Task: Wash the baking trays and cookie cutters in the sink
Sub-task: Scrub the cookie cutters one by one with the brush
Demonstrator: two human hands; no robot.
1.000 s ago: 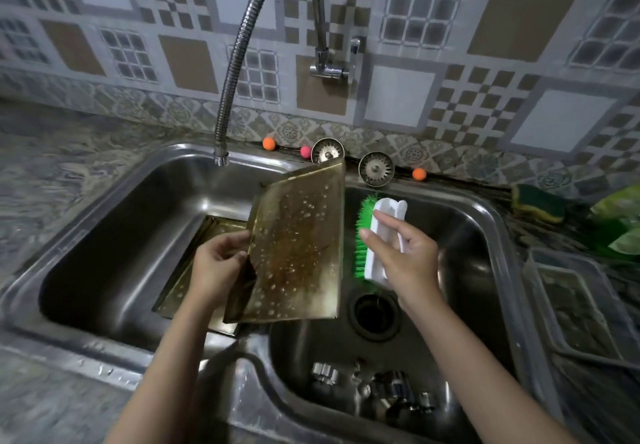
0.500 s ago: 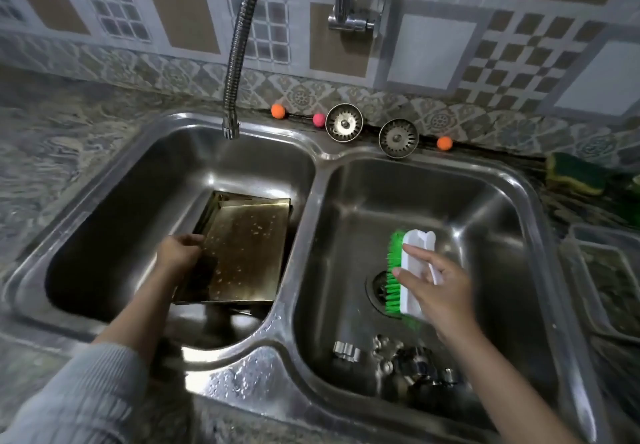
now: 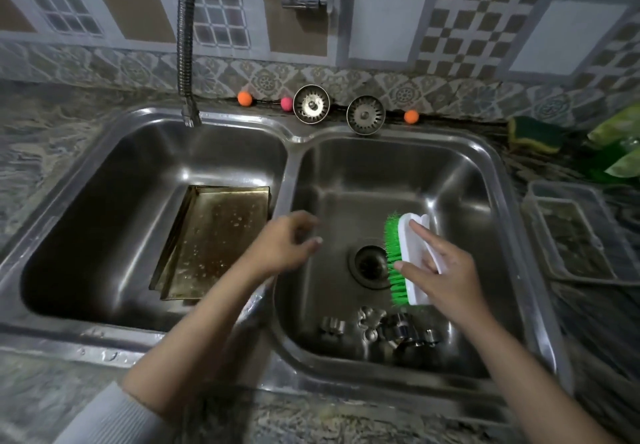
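Golden baking trays (image 3: 214, 239), stacked and wet, lie flat in the left basin of the steel double sink (image 3: 291, 153). Several metal cookie cutters (image 3: 381, 329) sit at the near end of the right basin. My right hand (image 3: 436, 270) grips a white scrubbing brush (image 3: 410, 256) with green bristles over the right basin, beside the drain (image 3: 369, 265). My left hand (image 3: 287, 243) hovers over the divider at the right basin's left side, fingers loosely curled, holding nothing.
A flexible faucet hose (image 3: 185, 45) hangs over the left basin's back edge. Two metal strainers (image 3: 311, 103) and small orange and pink balls (image 3: 245, 98) line the back ledge. A sponge (image 3: 533, 134) and a clear plastic container (image 3: 571, 236) sit on the counter at right.
My left hand laid the tray onto the other tray in the left basin, released it and moved right over the divider. My right hand with the brush stayed over the right basin.
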